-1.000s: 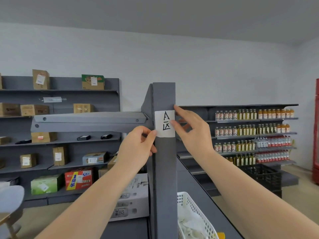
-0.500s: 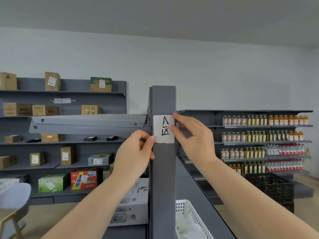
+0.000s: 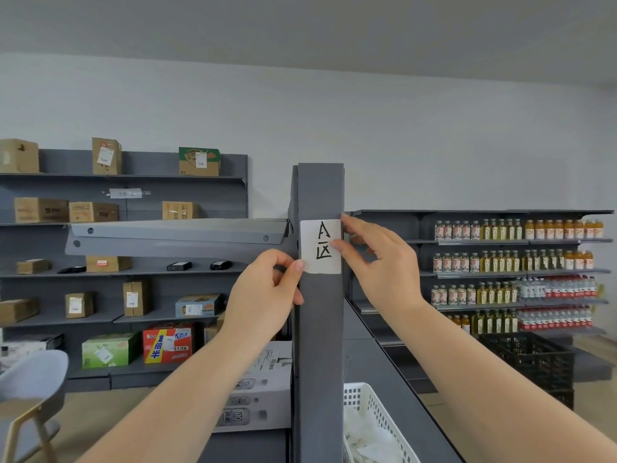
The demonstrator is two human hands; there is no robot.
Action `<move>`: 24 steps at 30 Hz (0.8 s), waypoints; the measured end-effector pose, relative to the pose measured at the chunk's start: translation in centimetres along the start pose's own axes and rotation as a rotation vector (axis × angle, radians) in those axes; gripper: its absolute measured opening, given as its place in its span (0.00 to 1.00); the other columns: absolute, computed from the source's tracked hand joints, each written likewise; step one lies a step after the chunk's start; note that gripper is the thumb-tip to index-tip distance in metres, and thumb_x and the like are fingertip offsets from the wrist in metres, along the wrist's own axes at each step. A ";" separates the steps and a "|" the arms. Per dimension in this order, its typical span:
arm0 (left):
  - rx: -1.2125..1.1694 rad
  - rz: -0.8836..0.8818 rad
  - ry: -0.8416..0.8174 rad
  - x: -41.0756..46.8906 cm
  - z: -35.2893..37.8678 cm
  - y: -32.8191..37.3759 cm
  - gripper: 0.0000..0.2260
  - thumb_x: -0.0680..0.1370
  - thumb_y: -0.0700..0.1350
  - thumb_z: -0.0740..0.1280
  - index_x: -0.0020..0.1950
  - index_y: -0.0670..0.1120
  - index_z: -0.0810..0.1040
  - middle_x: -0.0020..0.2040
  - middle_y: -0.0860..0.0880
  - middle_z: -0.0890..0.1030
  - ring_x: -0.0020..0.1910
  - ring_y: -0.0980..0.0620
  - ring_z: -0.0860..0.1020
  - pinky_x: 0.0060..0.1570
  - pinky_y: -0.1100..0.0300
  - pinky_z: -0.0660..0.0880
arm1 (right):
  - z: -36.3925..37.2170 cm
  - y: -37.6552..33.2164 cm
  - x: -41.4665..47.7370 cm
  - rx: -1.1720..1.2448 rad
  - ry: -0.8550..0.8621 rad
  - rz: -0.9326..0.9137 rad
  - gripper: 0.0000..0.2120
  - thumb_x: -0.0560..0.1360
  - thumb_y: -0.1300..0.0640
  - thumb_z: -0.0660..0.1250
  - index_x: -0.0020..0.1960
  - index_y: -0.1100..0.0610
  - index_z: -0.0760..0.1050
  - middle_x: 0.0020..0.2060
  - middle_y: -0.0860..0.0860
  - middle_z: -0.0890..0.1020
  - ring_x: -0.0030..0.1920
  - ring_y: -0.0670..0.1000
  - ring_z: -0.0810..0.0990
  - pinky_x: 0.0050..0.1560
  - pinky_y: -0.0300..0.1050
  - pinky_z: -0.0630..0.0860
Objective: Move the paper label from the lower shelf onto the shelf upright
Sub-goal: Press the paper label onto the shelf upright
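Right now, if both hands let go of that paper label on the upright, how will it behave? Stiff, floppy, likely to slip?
The paper label looks thin and lies flat on the shelf upright, so probably floppy and very light. The left hand presses its lower left corner and the right hand its right edge; no tape shows, so it may slide or peel off. Thin paper likely creases if pushed sideways.

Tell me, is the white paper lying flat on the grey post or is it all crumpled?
Flat. The paper label lies spread against the shelf upright, its writing fully readable, with the left hand and right hand touching its side edges.
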State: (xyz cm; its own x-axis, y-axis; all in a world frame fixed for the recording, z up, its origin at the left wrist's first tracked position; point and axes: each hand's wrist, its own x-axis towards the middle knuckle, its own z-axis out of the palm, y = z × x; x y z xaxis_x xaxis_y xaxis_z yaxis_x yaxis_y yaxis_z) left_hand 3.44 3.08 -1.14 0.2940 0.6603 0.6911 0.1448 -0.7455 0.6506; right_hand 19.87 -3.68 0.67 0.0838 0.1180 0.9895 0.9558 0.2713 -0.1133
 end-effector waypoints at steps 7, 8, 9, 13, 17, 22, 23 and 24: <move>-0.022 0.007 0.002 -0.1 0.0 0.1 0.05 0.79 0.55 0.63 0.45 0.56 0.74 0.31 0.56 0.83 0.32 0.52 0.81 0.41 0.46 0.81 | 0.1 0.0 0.0 -0.076 0.035 -0.091 0.17 0.74 0.48 0.66 0.58 0.56 0.81 0.46 0.50 0.86 0.48 0.45 0.77 0.50 0.45 0.78; -0.024 0.008 0.001 -0.1 0.0 0.1 0.05 0.79 0.55 0.63 0.45 0.56 0.74 0.31 0.56 0.83 0.31 0.52 0.81 0.41 0.46 0.81 | 0.1 -0.1 0.0 -0.081 0.034 -0.092 0.16 0.74 0.48 0.66 0.58 0.56 0.81 0.46 0.49 0.86 0.48 0.45 0.77 0.50 0.44 0.78; -0.026 0.008 0.001 -0.1 0.0 0.0 0.05 0.78 0.55 0.63 0.45 0.56 0.74 0.31 0.56 0.83 0.31 0.52 0.81 0.41 0.46 0.81 | 0.1 -0.1 0.0 -0.083 0.032 -0.089 0.16 0.75 0.48 0.66 0.58 0.56 0.80 0.47 0.49 0.86 0.48 0.45 0.78 0.50 0.44 0.78; -0.023 0.008 0.001 0.0 0.0 -0.1 0.05 0.78 0.54 0.63 0.44 0.57 0.73 0.31 0.58 0.83 0.31 0.53 0.81 0.41 0.46 0.81 | 0.0 -0.3 -0.1 -0.052 0.013 -0.052 0.15 0.75 0.49 0.67 0.57 0.55 0.80 0.47 0.49 0.85 0.48 0.46 0.79 0.50 0.46 0.78; -0.010 0.011 0.000 0.1 0.1 -0.2 0.05 0.78 0.55 0.63 0.43 0.58 0.73 0.31 0.59 0.83 0.31 0.54 0.81 0.41 0.47 0.81 | -0.2 -0.8 0.0 0.015 -0.029 0.006 0.12 0.74 0.54 0.69 0.57 0.55 0.80 0.46 0.48 0.84 0.48 0.49 0.80 0.51 0.50 0.79; -0.019 0.007 -0.001 0.1 0.0 -0.2 0.05 0.78 0.54 0.63 0.43 0.57 0.73 0.31 0.58 0.83 0.30 0.55 0.80 0.40 0.47 0.81 | -0.5 -2.0 0.7 0.273 -0.055 0.282 0.07 0.72 0.58 0.72 0.49 0.49 0.80 0.43 0.49 0.82 0.44 0.50 0.79 0.46 0.43 0.77; -0.017 0.007 0.001 0.1 0.0 -0.2 0.05 0.78 0.54 0.63 0.43 0.57 0.73 0.30 0.58 0.83 0.30 0.55 0.80 0.40 0.47 0.81 | -0.5 -2.3 1.0 0.324 -0.041 0.335 0.06 0.72 0.58 0.72 0.47 0.50 0.80 0.42 0.51 0.82 0.42 0.49 0.78 0.44 0.41 0.76; -0.014 0.007 0.002 0.1 0.1 -0.2 0.05 0.78 0.54 0.63 0.43 0.57 0.73 0.30 0.57 0.83 0.30 0.55 0.81 0.40 0.47 0.81 | -0.5 -2.5 1.3 0.362 -0.024 0.380 0.04 0.72 0.58 0.73 0.45 0.50 0.80 0.42 0.52 0.82 0.40 0.48 0.78 0.42 0.40 0.76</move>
State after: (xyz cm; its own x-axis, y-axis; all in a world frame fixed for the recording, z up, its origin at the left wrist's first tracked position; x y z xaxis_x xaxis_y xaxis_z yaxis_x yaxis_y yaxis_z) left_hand 3.50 3.29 -1.19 0.2933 0.6555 0.6959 0.1292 -0.7484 0.6505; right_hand 17.68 -4.68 2.30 0.3952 0.2927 0.8707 0.7005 0.5172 -0.4918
